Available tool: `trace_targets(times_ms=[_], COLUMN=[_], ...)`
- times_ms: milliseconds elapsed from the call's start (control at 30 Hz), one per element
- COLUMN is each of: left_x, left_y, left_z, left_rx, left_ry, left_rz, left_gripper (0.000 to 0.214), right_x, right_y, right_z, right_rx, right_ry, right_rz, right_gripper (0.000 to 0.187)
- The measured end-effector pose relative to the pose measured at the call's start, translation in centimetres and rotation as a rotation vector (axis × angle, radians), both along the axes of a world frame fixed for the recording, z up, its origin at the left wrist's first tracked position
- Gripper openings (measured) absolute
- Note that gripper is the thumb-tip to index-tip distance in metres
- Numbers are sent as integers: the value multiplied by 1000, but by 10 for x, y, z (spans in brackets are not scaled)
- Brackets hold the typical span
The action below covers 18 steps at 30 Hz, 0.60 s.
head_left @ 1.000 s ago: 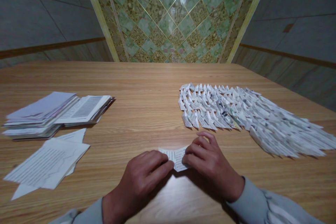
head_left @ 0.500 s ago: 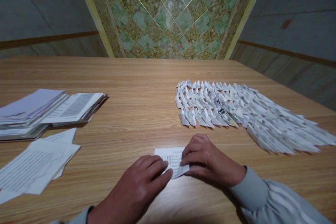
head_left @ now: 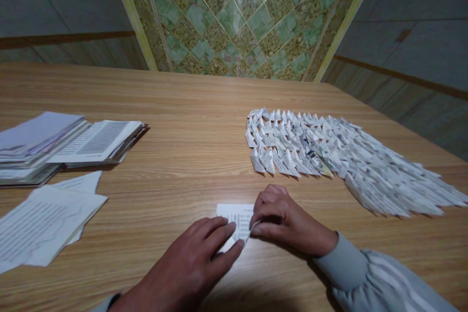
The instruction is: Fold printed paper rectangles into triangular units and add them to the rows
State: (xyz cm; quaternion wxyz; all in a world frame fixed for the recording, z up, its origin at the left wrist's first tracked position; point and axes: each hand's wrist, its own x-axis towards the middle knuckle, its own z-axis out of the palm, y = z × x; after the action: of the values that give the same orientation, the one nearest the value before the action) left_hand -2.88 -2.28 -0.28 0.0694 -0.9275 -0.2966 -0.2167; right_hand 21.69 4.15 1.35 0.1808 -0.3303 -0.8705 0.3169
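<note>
A small folded piece of printed paper [head_left: 241,214] lies on the wooden table in front of me. With its fingertips and thumb, my left hand [head_left: 195,253] holds down the left and near part of the paper. My right hand [head_left: 283,219] pinches the right edge between thumb and fingers, and that edge is lifted and curled off the table. Part of the paper is hidden under both hands.
Rows of small folded paper pieces [head_left: 292,141] stand at the right, packed tightly toward the right edge. At the left are stacks of paper [head_left: 95,141] and several loose printed sheets [head_left: 54,219]. A tiled wall [head_left: 234,19] rises behind the table [head_left: 190,102].
My right hand has raised the paper's right edge, which lay flatter before, and its thumb has shifted slightly left. My left hand stays on the paper. The view has tilted a little.
</note>
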Motion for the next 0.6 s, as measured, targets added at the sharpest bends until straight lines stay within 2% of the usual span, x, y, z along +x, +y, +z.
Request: trace_targets(times_ms=[167, 300, 467, 600], left_x=[-1, -1, 1, 4], left_y=[-1, -3, -3, -2], left_z=[-7, -10, -6, -3], left_rx=[-6, -38, -111, -105], left_ry=[3, -6, -28, -50], left_rz=[5, 14, 21, 17], left_gripper=[31, 32, 39, 39], right_x=[2, -5, -12, -16], right_y=[5, 6, 3, 1], right_z=[-1, -5, -7, -9], right_rx=[-1, 38, 142, 191], right_ry=[0, -30, -54, -85], right_rz=[35, -41, -107, -127], right_gripper=[10, 13, 14, 17])
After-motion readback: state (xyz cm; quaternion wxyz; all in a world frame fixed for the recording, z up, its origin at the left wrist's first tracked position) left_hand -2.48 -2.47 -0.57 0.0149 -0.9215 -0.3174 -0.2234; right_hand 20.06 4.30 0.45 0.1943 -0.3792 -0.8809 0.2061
